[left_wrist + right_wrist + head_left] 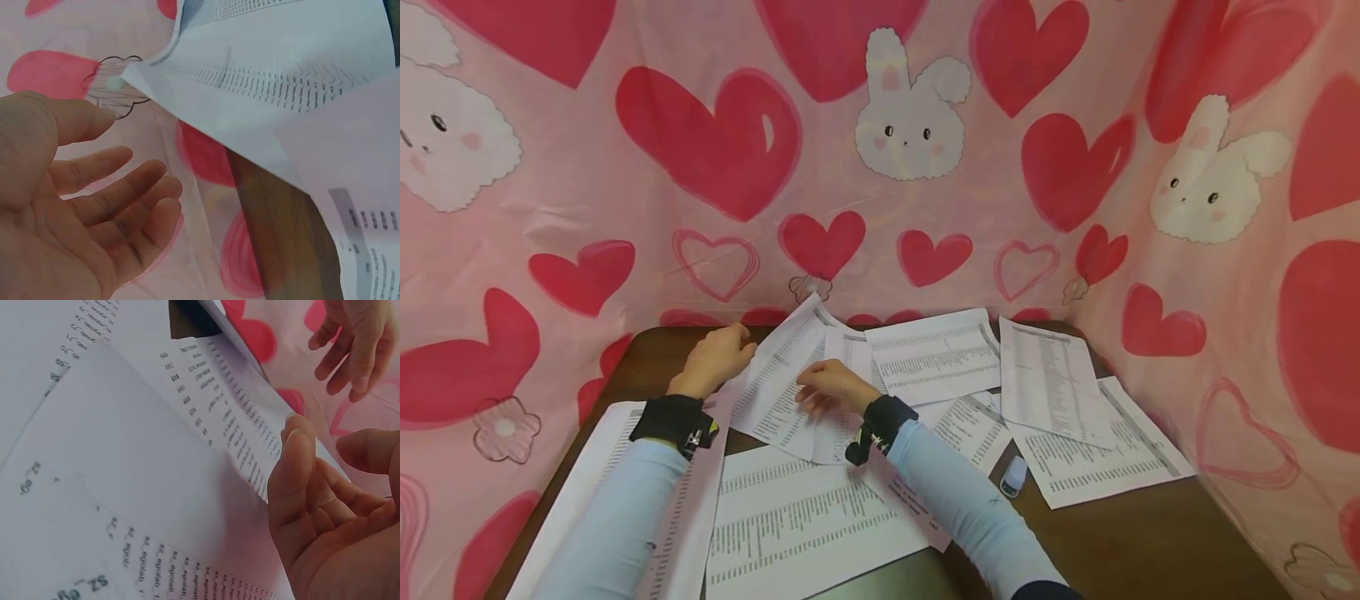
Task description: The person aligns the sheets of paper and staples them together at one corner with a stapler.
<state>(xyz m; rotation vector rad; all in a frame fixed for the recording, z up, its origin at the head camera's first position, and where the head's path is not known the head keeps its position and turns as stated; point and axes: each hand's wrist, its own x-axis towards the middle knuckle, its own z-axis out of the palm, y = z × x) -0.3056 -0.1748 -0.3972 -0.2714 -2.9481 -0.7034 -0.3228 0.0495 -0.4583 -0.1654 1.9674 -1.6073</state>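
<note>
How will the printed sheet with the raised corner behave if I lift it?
Probably floppy: the sheet curls upward near the left hand. Likely light, since it looks thin along its edge. It may drag neighbouring papers, as several overlap here.

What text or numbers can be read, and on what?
"sz_egolab": column on the bottom paper, right wrist view; endings unclear.
"sz_eg": cut-off fragment on the left paper, same view.
Other print on the papers: too small or blurred.
</note>
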